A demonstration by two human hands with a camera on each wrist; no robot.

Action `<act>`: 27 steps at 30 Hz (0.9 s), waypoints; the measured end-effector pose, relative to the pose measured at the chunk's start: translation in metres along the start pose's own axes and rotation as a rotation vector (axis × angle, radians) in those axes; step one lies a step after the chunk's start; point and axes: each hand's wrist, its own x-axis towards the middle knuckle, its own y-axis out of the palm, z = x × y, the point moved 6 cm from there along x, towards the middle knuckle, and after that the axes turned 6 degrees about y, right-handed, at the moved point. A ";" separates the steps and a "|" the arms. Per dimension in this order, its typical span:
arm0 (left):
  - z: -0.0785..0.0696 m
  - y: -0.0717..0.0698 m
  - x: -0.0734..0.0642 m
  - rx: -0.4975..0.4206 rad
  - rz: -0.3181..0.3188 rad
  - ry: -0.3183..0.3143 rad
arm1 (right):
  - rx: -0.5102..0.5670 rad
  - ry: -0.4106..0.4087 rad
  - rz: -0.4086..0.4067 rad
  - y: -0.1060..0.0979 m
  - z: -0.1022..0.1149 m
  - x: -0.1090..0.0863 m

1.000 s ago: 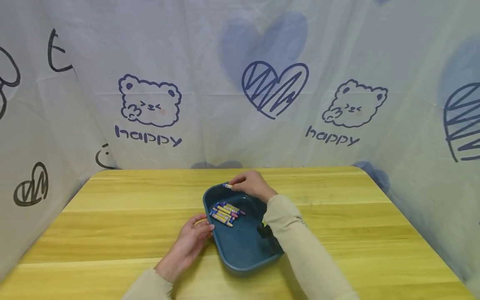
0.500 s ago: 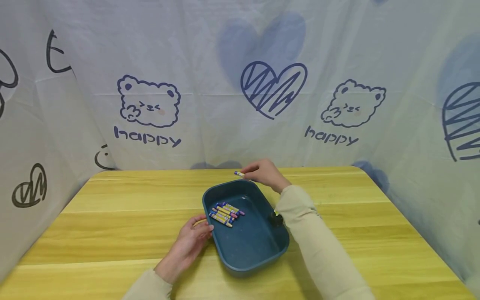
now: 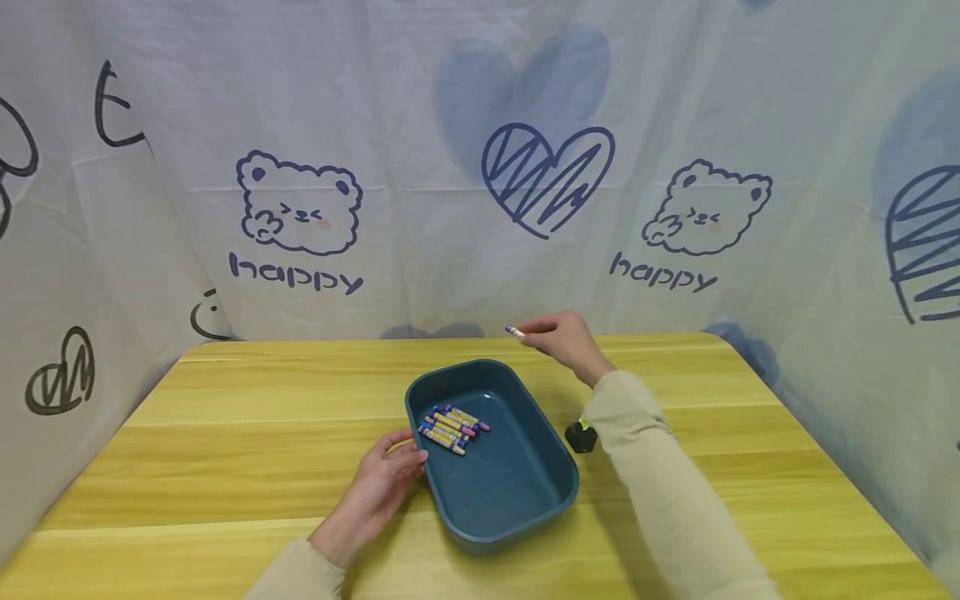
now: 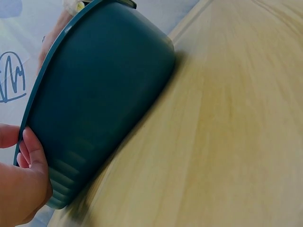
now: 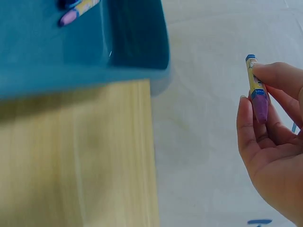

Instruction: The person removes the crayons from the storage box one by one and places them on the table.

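Note:
My left hand (image 3: 386, 479) pinches the left rim of a dark blue plastic bin (image 3: 517, 487), its thumb and fingers on either side of the wall in the left wrist view. Inside the bin, a small pile of crayons (image 3: 447, 431) in yellow and blue wrappers lies against the left wall. Beyond the far right corner, my right hand (image 3: 566, 342) holds a single purple crayon (image 5: 259, 101) between thumb and fingers. Its purple tip points toward the palm in the right wrist view. The hand is raised above the rim, apart from the bin.
The bin stands on a yellow wood-grain table (image 3: 247, 442). A black object (image 3: 581, 437) with a yellow-green bit shows at the right wrist, beside the bin's right wall. A white curtain (image 3: 420, 250) with printed bears and hearts hangs behind the table's far edge.
My right hand has moved right and up, away from the bin's far rim, carrying the crayon with it. My left hand and the bin have stayed put.

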 end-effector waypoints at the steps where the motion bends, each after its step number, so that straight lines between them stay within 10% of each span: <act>1: 0.000 0.000 0.000 -0.001 -0.001 0.001 | -0.002 0.003 -0.002 -0.002 -0.003 0.000; 27: 0.001 -0.001 0.002 -0.005 0.014 0.001 | -0.131 0.073 -0.063 -0.011 -0.099 -0.013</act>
